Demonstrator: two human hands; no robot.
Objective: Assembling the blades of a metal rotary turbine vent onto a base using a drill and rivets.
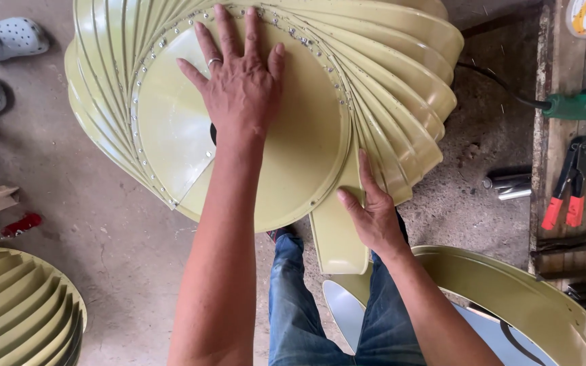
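While the left hand (239,81) presses flat, fingers spread, on the olive disc (293,149) at far centre, the right hand (373,213) pinches a loose blade (337,234) under its near-right rim; seating it seems next, needing alignment with the rivet row.

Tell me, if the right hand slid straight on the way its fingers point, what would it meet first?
Probably the curved olive blades fanned beside the round disc; the right hand already rests on one loose blade, fingertips near that stack.
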